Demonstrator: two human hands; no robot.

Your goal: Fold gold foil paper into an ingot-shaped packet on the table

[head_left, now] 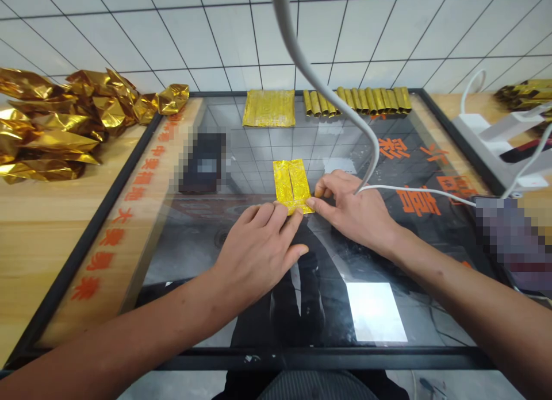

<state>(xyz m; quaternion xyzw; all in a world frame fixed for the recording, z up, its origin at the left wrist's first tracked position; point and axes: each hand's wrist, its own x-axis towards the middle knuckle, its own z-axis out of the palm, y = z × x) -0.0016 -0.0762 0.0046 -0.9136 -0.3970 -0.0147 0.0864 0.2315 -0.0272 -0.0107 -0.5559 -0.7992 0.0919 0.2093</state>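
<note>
Gold paper (292, 184), folded so that two flaps meet along a seam down its middle, lies flat on the glass top (194, 256) near the centre of the framed table. The left hand (259, 245) rests palm down on the glass just in front of it, fingers stretched out and held together, with the fingertips (280, 209) pressing on the paper's near edge. The right hand (353, 210) comes in from the right with its fingers curled; thumb and forefinger pinch the paper's near right corner, and the other fingers are tucked beside the right flap. The two hands almost touch at that near edge.

At the far edge of the glass lies a flat stack (269, 108) of the same gold sheets, and just to its right a row of rolls (357, 100) stands side by side, well apart from the hands. A heap of crumpled gold foil (64, 124) covers the wooden surface to the left. A white cable (319, 84) hangs down from the top of the view, passes over the right hand and runs off to the right, where a white power strip (487, 135) sits on the wood. Red characters are printed along the left border (129, 204) under the glass.
</note>
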